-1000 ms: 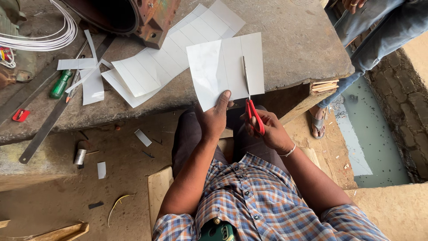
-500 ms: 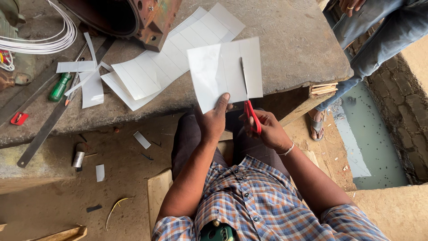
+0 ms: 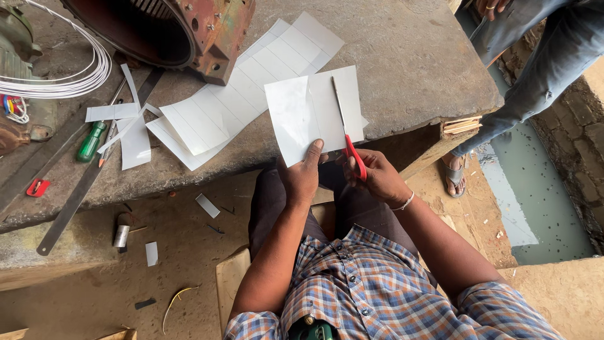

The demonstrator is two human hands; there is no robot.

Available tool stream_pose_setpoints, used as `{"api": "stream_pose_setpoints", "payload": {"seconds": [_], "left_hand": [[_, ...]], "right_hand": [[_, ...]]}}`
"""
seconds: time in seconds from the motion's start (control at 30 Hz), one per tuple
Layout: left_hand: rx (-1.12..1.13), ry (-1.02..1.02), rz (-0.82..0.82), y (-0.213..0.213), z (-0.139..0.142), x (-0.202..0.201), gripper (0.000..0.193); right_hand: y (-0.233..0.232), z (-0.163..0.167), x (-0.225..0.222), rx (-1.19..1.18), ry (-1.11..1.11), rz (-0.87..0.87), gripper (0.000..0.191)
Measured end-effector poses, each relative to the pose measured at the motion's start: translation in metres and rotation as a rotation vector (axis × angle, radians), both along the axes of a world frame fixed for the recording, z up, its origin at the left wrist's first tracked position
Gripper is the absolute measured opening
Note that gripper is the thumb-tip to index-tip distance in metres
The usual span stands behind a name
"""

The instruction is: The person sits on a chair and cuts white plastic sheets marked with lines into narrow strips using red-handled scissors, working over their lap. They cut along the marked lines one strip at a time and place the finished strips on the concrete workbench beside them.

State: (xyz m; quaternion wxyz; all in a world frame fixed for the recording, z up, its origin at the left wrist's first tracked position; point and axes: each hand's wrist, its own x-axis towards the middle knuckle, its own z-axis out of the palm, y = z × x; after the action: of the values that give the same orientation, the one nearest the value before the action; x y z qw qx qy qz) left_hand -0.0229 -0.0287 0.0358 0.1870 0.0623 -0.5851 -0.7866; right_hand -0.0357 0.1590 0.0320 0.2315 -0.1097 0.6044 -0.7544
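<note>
While a white sheet of paper (image 3: pixel 314 113) is held up above the edge of the stone surface (image 3: pixel 409 69), a lengthwise cut is being made in it. At far left, a coil of white wire (image 3: pixel 56 75) is seen beside a green-handled screwdriver (image 3: pixel 90 141), a long flat metal bar (image 3: pixel 69 208) and several narrow paper strips (image 3: pixel 129 123). Further right, a larger ruled sheet (image 3: pixel 251 82) lies flat on the surface, partly under a rusted motor housing (image 3: pixel 182 31). The paper's lower edge is pinched by the left hand (image 3: pixel 303 176), thumb on top. Red-handled scissors (image 3: pixel 349 141) are gripped by the right hand (image 3: pixel 377 179), their blades reaching well up into the sheet. The step in hand is judged to be the parting of one strip; steady tension from the left hand and a straight advance of the blades to the far edge appear to be called for. At far right, another person's legs (image 3: pixel 535 69) are seen standing by.
</note>
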Motion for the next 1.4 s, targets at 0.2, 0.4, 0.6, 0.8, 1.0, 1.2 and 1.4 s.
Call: {"api": "stream_pose_setpoints", "payload": {"seconds": [0.2, 0.4, 0.6, 0.8, 1.0, 1.2, 1.4], "left_hand": [[0.029, -0.011, -0.002, -0.002, -0.002, -0.005, 0.024], [0.007, -0.059, 0.018, -0.005, -0.001, -0.013, 0.023], [0.222, -0.013, 0.044, -0.012, 0.003, -0.02, 0.033], [0.359, 0.096, 0.026, -0.032, 0.017, -0.029, 0.042], [0.223, 0.144, -0.016, -0.011, 0.026, -0.018, 0.025], [0.336, 0.15, 0.023, 0.004, 0.031, -0.016, 0.024], [0.269, 0.147, 0.04, -0.006, 0.037, -0.015, 0.025]], "right_hand": [[-0.004, -0.006, -0.014, -0.048, -0.058, 0.004, 0.033], [-0.012, -0.008, -0.027, -0.152, -0.069, 0.017, 0.025], [-0.017, -0.006, -0.032, -0.082, -0.126, 0.015, 0.024], [0.003, -0.003, 0.023, -0.016, 0.063, 0.067, 0.044], [0.006, 0.0, 0.063, 0.066, 0.026, 0.11, 0.041], [0.008, -0.002, 0.057, 0.041, 0.045, 0.098, 0.039], [0.016, -0.006, 0.072, 0.021, -0.054, 0.131, 0.039]]}}
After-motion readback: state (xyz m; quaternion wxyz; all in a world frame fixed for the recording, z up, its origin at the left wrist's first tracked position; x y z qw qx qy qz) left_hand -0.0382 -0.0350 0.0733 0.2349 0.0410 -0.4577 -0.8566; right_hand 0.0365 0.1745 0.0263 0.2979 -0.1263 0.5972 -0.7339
